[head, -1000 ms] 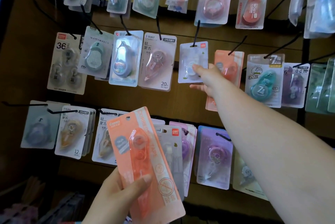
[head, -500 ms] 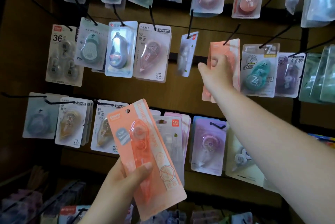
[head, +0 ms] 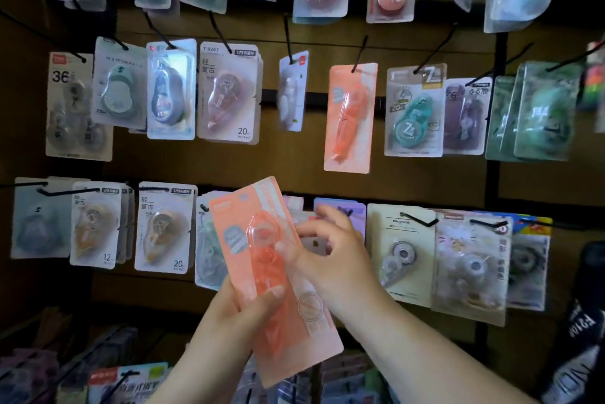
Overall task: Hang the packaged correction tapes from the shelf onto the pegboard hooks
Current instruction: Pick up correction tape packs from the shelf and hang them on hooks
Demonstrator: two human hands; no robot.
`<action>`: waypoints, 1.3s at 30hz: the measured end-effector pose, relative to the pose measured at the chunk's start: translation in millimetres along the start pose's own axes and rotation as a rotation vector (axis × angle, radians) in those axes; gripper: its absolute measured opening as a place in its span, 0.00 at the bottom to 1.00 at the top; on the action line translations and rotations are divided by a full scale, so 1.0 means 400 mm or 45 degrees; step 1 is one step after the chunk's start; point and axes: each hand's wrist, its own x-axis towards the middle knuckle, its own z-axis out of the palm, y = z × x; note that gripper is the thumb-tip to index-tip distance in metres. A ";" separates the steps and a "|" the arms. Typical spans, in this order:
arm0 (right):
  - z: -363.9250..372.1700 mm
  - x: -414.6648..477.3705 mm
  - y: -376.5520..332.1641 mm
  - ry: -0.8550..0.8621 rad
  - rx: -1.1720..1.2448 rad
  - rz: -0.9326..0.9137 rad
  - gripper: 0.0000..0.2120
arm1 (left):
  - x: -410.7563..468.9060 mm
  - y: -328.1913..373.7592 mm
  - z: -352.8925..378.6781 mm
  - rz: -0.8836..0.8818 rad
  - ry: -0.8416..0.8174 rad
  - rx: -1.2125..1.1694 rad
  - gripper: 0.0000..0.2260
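Clamped low by the left hand (head: 242, 322) and pinched just above by the right hand (head: 330, 253), the orange pack (head: 258, 240) may slip in the handover.

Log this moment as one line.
left hand: grips orange correction tape pack; right hand: pinches same pack's right edge; matching orange pack: hangs on middle-row hook

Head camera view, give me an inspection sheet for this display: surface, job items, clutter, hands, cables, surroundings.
Surface: brown pegboard with rows of black hooks, most carrying packs.
Job's things: orange correction tape pack held tilted, not yet hung; matching orange pack hangs above it.
Clutter: blurred packaged goods below the board.
Grippers: left hand grips the held pack from below; right hand pinches its right edge.
Cables: nothing seen.
Surroundings: dark printed item at the right edge.
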 end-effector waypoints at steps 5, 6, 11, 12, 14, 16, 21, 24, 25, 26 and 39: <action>-0.009 0.004 0.034 0.144 0.263 0.032 0.08 | -0.007 -0.009 0.034 -0.015 -0.063 -0.001 0.21; -0.008 0.001 0.040 0.172 0.277 0.022 0.11 | -0.008 -0.009 0.040 -0.014 -0.066 0.001 0.20; -0.021 -0.001 0.048 0.237 0.321 0.027 0.05 | -0.009 -0.009 0.061 0.005 -0.060 -0.003 0.18; -0.023 -0.001 0.048 0.232 0.364 0.037 0.07 | -0.010 -0.008 0.065 0.006 -0.043 -0.008 0.22; -0.020 0.004 0.053 0.244 0.463 0.106 0.11 | -0.010 -0.008 0.069 0.000 0.033 -0.026 0.29; -0.021 0.020 0.063 0.309 0.549 0.202 0.11 | -0.009 -0.008 0.069 -0.025 0.090 -0.052 0.25; -0.049 0.055 0.063 0.452 0.640 0.271 0.10 | -0.013 0.009 0.073 -0.085 0.077 -0.103 0.15; -0.076 0.064 0.043 0.461 0.552 0.212 0.09 | -0.011 0.020 0.077 -0.036 0.153 -0.068 0.08; -0.090 0.069 0.033 0.463 0.502 0.185 0.07 | -0.011 0.023 0.075 -0.029 0.163 -0.066 0.08; -0.106 0.075 0.022 0.471 0.455 0.156 0.06 | -0.009 0.025 0.073 -0.022 0.165 -0.068 0.08; -0.292 0.283 -0.172 0.689 0.097 -0.073 0.11 | -0.026 0.066 0.039 -0.077 0.129 0.017 0.10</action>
